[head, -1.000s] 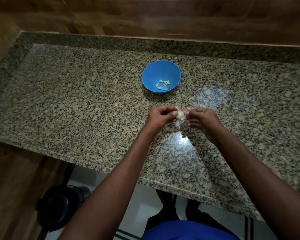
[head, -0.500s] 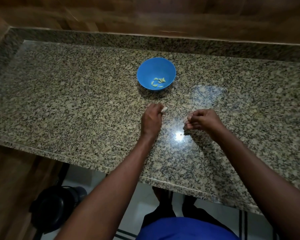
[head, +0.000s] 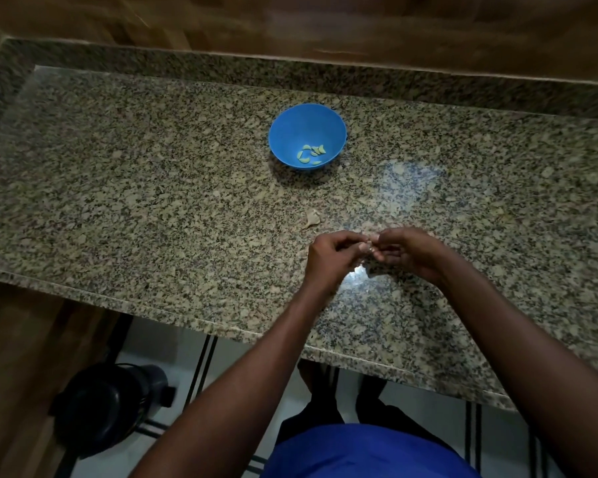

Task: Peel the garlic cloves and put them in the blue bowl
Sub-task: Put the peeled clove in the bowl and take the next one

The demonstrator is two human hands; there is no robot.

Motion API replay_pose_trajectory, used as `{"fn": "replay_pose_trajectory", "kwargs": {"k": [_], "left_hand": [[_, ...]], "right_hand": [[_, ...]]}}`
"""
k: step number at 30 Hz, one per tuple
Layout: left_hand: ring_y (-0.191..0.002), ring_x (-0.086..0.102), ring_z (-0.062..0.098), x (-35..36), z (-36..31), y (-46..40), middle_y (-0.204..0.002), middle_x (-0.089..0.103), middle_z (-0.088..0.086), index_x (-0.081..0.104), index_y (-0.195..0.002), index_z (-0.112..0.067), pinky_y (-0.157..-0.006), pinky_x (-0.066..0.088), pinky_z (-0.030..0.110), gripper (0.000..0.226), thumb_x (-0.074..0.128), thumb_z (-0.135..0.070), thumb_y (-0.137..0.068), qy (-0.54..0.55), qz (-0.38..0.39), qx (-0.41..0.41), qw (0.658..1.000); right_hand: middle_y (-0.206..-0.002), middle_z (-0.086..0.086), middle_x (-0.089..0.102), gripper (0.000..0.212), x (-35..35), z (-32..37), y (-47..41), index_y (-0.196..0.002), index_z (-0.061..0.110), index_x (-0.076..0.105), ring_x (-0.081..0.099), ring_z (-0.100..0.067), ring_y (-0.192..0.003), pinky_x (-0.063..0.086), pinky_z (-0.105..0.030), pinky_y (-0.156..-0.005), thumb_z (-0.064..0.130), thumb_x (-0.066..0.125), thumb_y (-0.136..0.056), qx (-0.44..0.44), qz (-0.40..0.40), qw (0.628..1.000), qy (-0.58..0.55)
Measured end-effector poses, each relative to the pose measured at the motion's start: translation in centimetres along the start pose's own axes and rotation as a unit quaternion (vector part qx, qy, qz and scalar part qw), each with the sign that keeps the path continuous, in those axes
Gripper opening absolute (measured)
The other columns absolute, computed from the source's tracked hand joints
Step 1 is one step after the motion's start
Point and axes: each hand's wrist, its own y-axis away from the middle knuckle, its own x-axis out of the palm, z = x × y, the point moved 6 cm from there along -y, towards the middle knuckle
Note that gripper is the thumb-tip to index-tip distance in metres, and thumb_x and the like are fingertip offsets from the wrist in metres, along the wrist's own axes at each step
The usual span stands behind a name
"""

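Garlic clove [head: 369, 243], small and pale, sits pinched between the fingertips of both hands just above the counter [head: 152, 201]; only a sliver shows, so how much skin remains on it cannot be told. Left hand [head: 332, 255] curls its fingers round the clove from one side, and right hand [head: 413, 251] pinches it from the other, the two hands touching at the fingertips. Risk, as a judgement: the clove is tiny and likely slick once bared, so a hard pull on the skin could shoot it out of the grip onto the counter or over the near edge to the floor. A pale scrap [head: 312, 217], apparently shed skin or the bulb remnant, lies on the counter just beyond the hands, between them and the bowl [head: 290, 132]. Several peeled cloves [head: 310, 154], yellowish and curved, rest at the bottom of the blue bowl, which stands well apart from the hands towards the wall. Glare marks the speckled granite beneath the hands.
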Motion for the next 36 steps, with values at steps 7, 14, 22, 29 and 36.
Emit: {"fn": "replay_pose_trajectory", "kwargs": {"k": [7, 14, 22, 29, 36], "left_hand": [[-0.077, 0.074, 0.012, -0.3, 0.0, -0.2, -0.083, 0.078, 0.0, 0.078, -0.088, -0.018, -0.076, 0.064, 0.036, 0.006, 0.081, -0.013, -0.087, -0.042, 0.005, 0.01, 0.999], [-0.079, 0.076, 0.021, 0.0, 0.2, -0.5, -0.083, 0.077, 0.005, 0.077, -0.092, -0.011, -0.073, 0.065, 0.035, 0.009, 0.082, -0.01, -0.085, -0.119, 0.002, 0.028, 0.993], [-0.084, 0.073, 0.011, -0.9, 1.3, -1.8, -0.095, 0.076, 0.002, 0.076, -0.102, -0.012, -0.077, 0.064, 0.032, 0.013, 0.069, -0.004, -0.095, -0.232, -0.045, 0.04, 0.971], [-0.082, 0.072, 0.013, -0.4, 0.1, -2.4, -0.101, 0.077, 0.007, 0.075, -0.113, -0.008, -0.072, 0.064, 0.03, 0.018, 0.066, -0.003, -0.097, -0.344, -0.035, 0.099, 0.933], [-0.067, 0.061, 0.003, -0.3, 0.0, -2.0, -0.087, 0.074, 0.001, 0.074, -0.094, -0.011, -0.058, 0.051, 0.014, 0.002, 0.075, -0.012, -0.092, -0.395, -0.052, 0.11, 0.91]], "right_hand": [[-0.097, -0.025, 0.073, 0.018, -0.6, -0.6, 0.5, -0.107, -0.012, 0.067, 0.073, -0.026, -0.078, 0.061, -0.029, -0.068, -0.003, 0.067, -0.092, -0.004, -0.027, 0.999, 0.041], [-0.097, -0.026, 0.076, 0.017, -0.8, -1.0, 0.4, -0.102, -0.011, 0.068, 0.077, -0.033, -0.089, 0.064, -0.031, -0.073, -0.006, 0.072, -0.087, -0.002, -0.057, 0.998, 0.009], [-0.092, -0.032, 0.073, 0.018, -1.7, -0.8, 0.4, -0.103, -0.013, 0.066, 0.074, -0.037, -0.074, 0.064, -0.038, -0.063, -0.007, 0.072, -0.087, -0.037, -0.118, 0.989, 0.084], [-0.078, -0.026, 0.073, 0.007, -2.1, -0.1, 0.8, -0.088, -0.008, 0.071, 0.07, -0.029, -0.059, 0.06, -0.036, -0.054, -0.002, 0.075, -0.088, -0.085, -0.176, 0.959, 0.206], [-0.07, -0.011, 0.076, 0.006, -2.2, 0.2, 0.0, -0.079, 0.003, 0.076, 0.077, -0.028, -0.068, 0.065, -0.046, -0.072, -0.002, 0.079, -0.081, -0.057, -0.18, 0.939, 0.288]]}}
